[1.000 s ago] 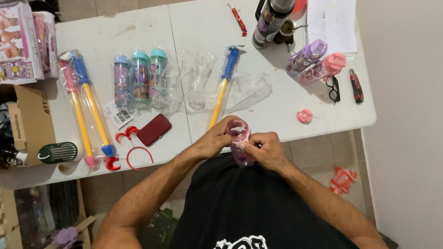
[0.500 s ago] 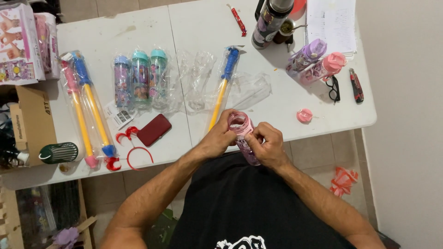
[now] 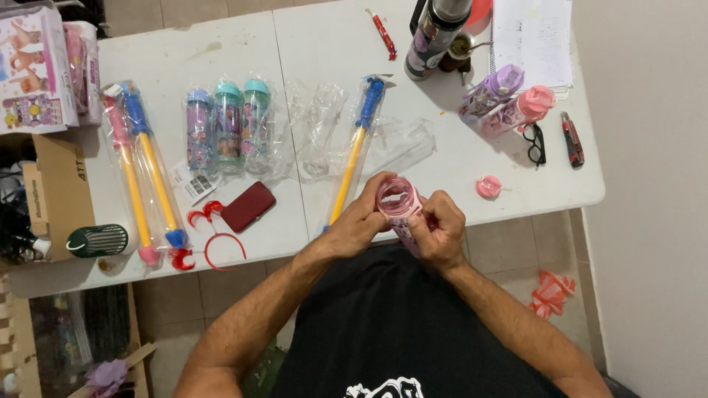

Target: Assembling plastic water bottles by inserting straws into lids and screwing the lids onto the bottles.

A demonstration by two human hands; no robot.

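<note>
The pink translucent plastic bottle (image 3: 398, 206), lidless with its round mouth turned upward, is seen in the head view held over the near edge of the white folding surface (image 3: 310, 37), just above the person's black shirt. It is clasped from the left by the left hand (image 3: 361, 221), whose fingers are curled round its upper body, and pinched lower down by the right hand (image 3: 440, 232), thumb and fingertips pressed against its side. The bottle is judged light, stiff and smooth, somewhat slippery; a grip round the body below the neck is judged safest. A small pink round cap (image 3: 488, 186) is seen lying apart on the surface to the right. A long yellow and blue water squirter in clear wrap (image 3: 355, 147) lies just beside the left hand.
</note>
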